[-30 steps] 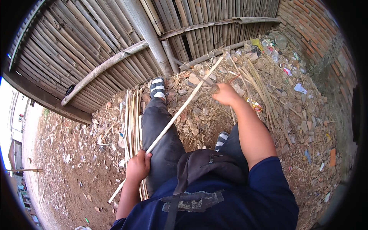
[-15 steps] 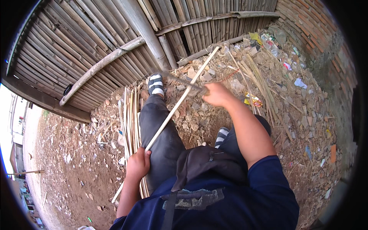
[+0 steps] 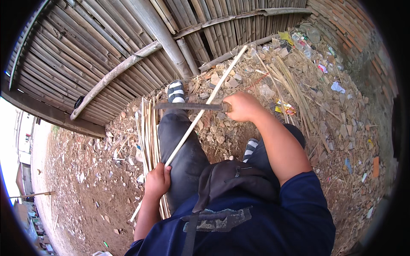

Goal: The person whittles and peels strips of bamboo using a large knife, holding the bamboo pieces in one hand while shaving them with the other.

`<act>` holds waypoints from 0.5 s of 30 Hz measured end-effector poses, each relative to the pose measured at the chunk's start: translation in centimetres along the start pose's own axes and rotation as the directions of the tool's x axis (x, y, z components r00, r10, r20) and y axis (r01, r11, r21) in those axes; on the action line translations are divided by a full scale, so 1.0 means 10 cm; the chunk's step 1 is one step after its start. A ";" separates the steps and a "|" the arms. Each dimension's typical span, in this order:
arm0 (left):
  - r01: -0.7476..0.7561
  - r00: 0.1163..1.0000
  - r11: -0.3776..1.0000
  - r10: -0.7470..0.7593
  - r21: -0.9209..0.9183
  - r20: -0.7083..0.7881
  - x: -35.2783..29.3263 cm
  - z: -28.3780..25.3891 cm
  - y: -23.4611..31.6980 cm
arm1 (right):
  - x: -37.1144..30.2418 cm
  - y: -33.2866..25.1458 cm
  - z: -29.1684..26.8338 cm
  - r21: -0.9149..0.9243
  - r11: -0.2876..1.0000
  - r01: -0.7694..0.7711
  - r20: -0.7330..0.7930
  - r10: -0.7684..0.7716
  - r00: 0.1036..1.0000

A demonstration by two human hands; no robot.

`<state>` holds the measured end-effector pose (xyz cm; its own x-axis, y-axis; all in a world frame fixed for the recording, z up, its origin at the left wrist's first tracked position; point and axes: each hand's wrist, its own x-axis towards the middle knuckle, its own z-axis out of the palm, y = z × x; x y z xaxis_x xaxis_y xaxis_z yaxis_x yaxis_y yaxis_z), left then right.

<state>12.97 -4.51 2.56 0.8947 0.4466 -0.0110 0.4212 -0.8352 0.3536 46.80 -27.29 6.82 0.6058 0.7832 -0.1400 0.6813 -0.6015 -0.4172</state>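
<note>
My left hand [image 3: 157, 181] is closed round the lower part of a long pale bamboo strip [image 3: 192, 124]. From there the strip slants up to the right, across my left thigh, toward the bamboo wall. My right hand [image 3: 243, 106] grips the handle of a machete [image 3: 188, 106]. Its dark blade lies almost level, pointing left, and crosses the strip near my right fist; whether it touches the strip I cannot tell. Beside my left leg, a bundle of similar bamboo strips [image 3: 148, 136] lies on the ground.
A bamboo slat wall [image 3: 106, 55] runs along the far side, with a brick wall [image 3: 358, 38] at the right. Stones, straw and litter cover the dirt ground [image 3: 94, 187]. More split bamboo strips [image 3: 292, 89] lie right of my right hand.
The machete blade has swung from slanting up and left to nearly level, its tip coming nearer to me. My left hand keeps its hold on the strip.
</note>
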 end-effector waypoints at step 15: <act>-0.026 0.998 0.978 0.037 0.205 -0.053 -0.04 -0.12 0.12 | 0.18 0.51 0.05 0.986 0.135 0.094 -0.111 0.122 0.986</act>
<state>12.98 -5.30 4.07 0.9006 0.4315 0.0521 0.4196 -0.8945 0.1544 51.10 -28.87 3.99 0.7263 0.6815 -0.0897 -0.2563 0.1474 -0.9553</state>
